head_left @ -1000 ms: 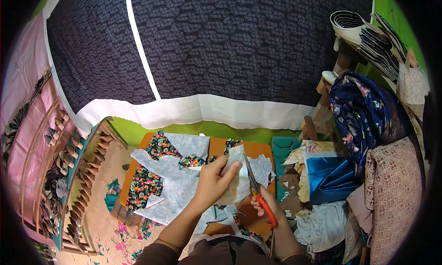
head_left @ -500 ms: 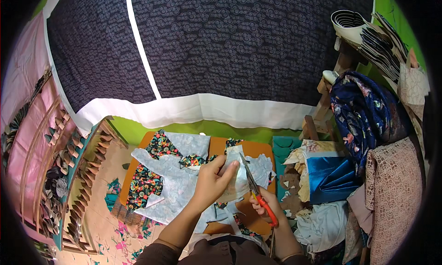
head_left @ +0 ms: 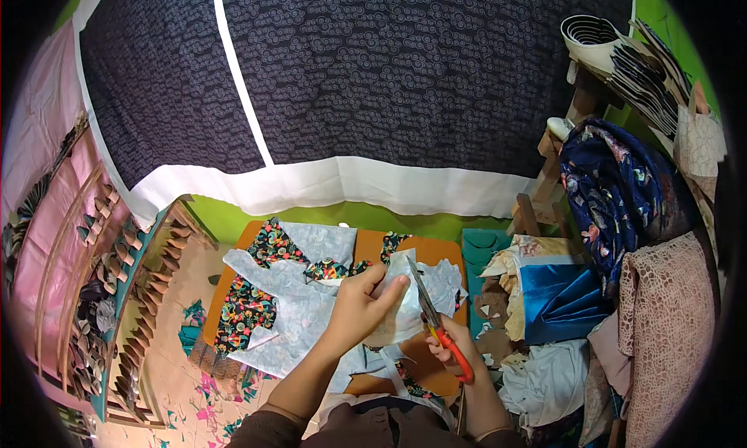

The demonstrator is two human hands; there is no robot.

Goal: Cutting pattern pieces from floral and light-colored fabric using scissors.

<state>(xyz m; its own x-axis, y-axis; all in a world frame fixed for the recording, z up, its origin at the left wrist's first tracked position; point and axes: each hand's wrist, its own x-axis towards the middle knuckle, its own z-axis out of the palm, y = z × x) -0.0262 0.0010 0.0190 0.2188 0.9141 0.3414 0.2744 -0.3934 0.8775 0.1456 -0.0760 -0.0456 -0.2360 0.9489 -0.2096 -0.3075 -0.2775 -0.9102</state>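
Note:
My left hand is closed on a thin pale piece of cloth or paper, thumb on top and fingers behind. My right hand grips scissors with red handles. Their dark blades point up and away, along the right edge of the pale piece; whether they touch it I cannot tell. Below both hands, light grey-blue cloth lies spread over an orange-brown work surface. Dark cloth with a bright floral print shows in several places beside and under it.
To the left, a rack bears rows of pointed brown shapes. Coloured scraps litter the floor. At my right are a folded blue cloth, a white cloth heap, a beige lace-like cloth and a navy floral cloth. Dark patterned cloth hangs ahead.
The pale piece has tilted and moved slightly right with my left hand. My right hand and the scissors have shifted only a little. The surrounding cloth looks unchanged.

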